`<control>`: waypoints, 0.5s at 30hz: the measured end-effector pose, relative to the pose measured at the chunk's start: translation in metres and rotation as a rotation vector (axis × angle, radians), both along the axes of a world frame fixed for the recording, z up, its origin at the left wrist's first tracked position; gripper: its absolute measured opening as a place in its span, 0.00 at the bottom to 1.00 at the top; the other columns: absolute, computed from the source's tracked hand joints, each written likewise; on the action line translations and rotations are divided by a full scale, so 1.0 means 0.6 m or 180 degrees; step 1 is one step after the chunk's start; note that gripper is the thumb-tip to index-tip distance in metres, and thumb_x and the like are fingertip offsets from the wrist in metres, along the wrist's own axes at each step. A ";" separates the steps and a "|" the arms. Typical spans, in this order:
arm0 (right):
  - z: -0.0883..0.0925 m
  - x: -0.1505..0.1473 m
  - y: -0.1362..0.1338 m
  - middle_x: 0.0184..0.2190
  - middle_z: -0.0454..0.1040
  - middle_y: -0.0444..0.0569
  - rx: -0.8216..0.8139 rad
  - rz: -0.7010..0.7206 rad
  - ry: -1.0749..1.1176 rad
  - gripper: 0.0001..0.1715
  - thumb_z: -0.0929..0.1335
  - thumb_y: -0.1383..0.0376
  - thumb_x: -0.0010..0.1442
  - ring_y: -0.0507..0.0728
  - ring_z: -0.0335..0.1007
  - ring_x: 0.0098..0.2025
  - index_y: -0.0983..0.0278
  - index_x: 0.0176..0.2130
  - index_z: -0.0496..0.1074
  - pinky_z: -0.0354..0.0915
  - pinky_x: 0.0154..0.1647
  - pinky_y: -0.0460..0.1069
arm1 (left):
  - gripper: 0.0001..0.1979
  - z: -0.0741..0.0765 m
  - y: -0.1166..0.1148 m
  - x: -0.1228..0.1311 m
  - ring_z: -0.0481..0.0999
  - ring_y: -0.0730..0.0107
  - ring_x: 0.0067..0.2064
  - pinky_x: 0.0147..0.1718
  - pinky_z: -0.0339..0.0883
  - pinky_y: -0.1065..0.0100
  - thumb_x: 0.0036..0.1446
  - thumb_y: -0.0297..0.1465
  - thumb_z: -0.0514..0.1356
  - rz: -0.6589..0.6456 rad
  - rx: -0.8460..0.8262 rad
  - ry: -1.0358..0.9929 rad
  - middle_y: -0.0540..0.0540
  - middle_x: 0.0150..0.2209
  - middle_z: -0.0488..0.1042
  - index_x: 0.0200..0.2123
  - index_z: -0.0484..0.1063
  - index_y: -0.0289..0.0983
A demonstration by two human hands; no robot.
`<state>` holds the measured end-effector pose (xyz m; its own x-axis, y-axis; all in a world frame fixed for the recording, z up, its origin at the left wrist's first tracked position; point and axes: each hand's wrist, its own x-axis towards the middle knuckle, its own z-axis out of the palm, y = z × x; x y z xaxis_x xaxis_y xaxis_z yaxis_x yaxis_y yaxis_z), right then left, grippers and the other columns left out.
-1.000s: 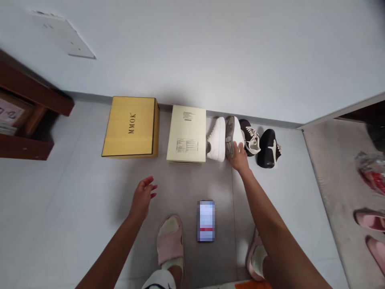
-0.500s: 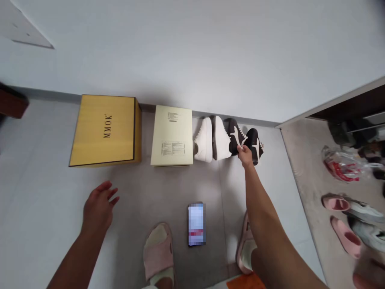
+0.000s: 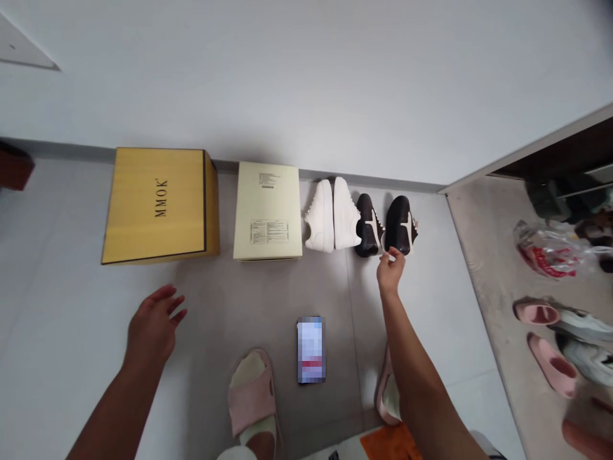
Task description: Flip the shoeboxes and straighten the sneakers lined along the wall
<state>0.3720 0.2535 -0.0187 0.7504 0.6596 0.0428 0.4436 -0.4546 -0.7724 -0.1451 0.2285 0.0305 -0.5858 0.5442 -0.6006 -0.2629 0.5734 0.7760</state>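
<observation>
My right hand (image 3: pixel 391 271) reaches to the heel end of the outer dark sneaker (image 3: pixel 398 220), its fingertips against the heel. Thumb and fingers look apart, not wrapped round the shoe. Beside it stands the other dark sneaker (image 3: pixel 368 239), also with a pale stripe and laces. Left of this pair, two white sneakers (image 3: pixel 320 220) stand side by side, toes toward the wall. My left hand (image 3: pixel 154 322) hovers over the floor below the yellow MMOK box (image 3: pixel 143 204), fingers spread and holding nothing.
A pale cream box (image 3: pixel 268 211) with printed labels stands between the yellow box and the white sneakers. A phone (image 3: pixel 311 350) lies on the floor between my feet in pink slippers (image 3: pixel 251 402). At right are more pink slippers (image 3: pixel 550 365) and a plastic bag (image 3: pixel 550 252).
My right hand has shifted from between the dark sneakers to the outer one's heel. The dark sneakers now stand straighter and farther apart. The view has shifted slightly; my left hand keeps its pose.
</observation>
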 end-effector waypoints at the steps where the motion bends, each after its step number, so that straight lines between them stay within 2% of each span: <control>1: 0.018 -0.033 0.001 0.57 0.69 0.60 0.0082 0.0104 -0.0058 0.25 0.62 0.50 0.66 0.59 0.75 0.47 0.63 0.55 0.67 0.72 0.51 0.55 | 0.19 -0.004 0.003 -0.010 0.76 0.67 0.41 0.31 0.70 0.68 0.35 0.31 0.64 0.0092 0.0022 0.0055 0.47 0.45 0.74 0.36 0.69 0.43; 3: 0.053 -0.121 -0.003 0.55 0.72 0.59 0.0286 0.0441 0.0148 0.26 0.61 0.50 0.68 0.59 0.76 0.48 0.62 0.58 0.66 0.73 0.47 0.54 | 0.26 -0.010 0.015 -0.035 0.76 0.66 0.46 0.37 0.73 0.66 0.38 0.31 0.65 0.0341 0.0062 0.0203 0.47 0.50 0.73 0.45 0.66 0.44; 5: 0.081 -0.235 -0.013 0.51 0.74 0.57 0.0390 0.1009 0.0654 0.25 0.62 0.50 0.69 0.60 0.76 0.47 0.60 0.58 0.66 0.74 0.43 0.53 | 0.34 -0.011 0.037 -0.064 0.73 0.61 0.58 0.44 0.75 0.60 0.43 0.33 0.66 0.0545 0.0059 0.0413 0.44 0.61 0.68 0.55 0.60 0.47; 8: 0.109 -0.420 -0.022 0.49 0.77 0.55 0.0196 0.2328 0.1568 0.22 0.65 0.51 0.68 0.60 0.77 0.46 0.58 0.56 0.71 0.76 0.43 0.54 | 0.37 -0.007 0.080 -0.108 0.61 0.55 0.71 0.51 0.71 0.53 0.56 0.41 0.65 0.0560 0.0054 0.0765 0.39 0.74 0.50 0.64 0.50 0.52; 10: 0.112 -0.527 -0.004 0.56 0.76 0.56 0.0020 0.3100 0.2003 0.26 0.66 0.52 0.67 0.63 0.76 0.54 0.57 0.60 0.70 0.76 0.50 0.58 | 0.34 -0.009 0.110 -0.132 0.58 0.55 0.73 0.57 0.67 0.50 0.62 0.46 0.61 0.0473 0.0092 0.0816 0.38 0.75 0.50 0.66 0.50 0.50; 11: 0.109 -0.572 0.015 0.61 0.73 0.56 -0.0027 0.3237 0.2060 0.30 0.67 0.51 0.66 0.65 0.71 0.62 0.57 0.64 0.67 0.74 0.58 0.60 | 0.33 -0.013 0.123 -0.141 0.60 0.56 0.72 0.59 0.65 0.50 0.63 0.46 0.60 0.0422 0.0104 0.0768 0.38 0.73 0.54 0.66 0.52 0.47; 13: 0.093 -0.641 0.069 0.70 0.64 0.58 -0.0148 0.3119 0.1954 0.38 0.67 0.50 0.66 0.68 0.56 0.74 0.61 0.69 0.62 0.60 0.72 0.64 | 0.28 -0.026 0.144 -0.156 0.66 0.57 0.68 0.62 0.63 0.50 0.62 0.46 0.61 0.0297 0.0104 0.0577 0.40 0.68 0.65 0.61 0.61 0.44; 15: 0.068 -0.684 0.126 0.73 0.58 0.61 -0.0482 0.2831 0.1839 0.43 0.66 0.50 0.67 0.70 0.45 0.78 0.67 0.72 0.57 0.48 0.78 0.66 | 0.24 -0.045 0.157 -0.164 0.72 0.57 0.63 0.61 0.66 0.52 0.58 0.46 0.64 0.0094 0.0120 0.0370 0.42 0.61 0.72 0.54 0.68 0.43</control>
<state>-0.0384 0.3290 0.0219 -0.1219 0.9483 -0.2931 0.2480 -0.2568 -0.9341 -0.2435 0.3224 0.0035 -0.6662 0.5466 -0.5073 -0.1864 0.5367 0.8230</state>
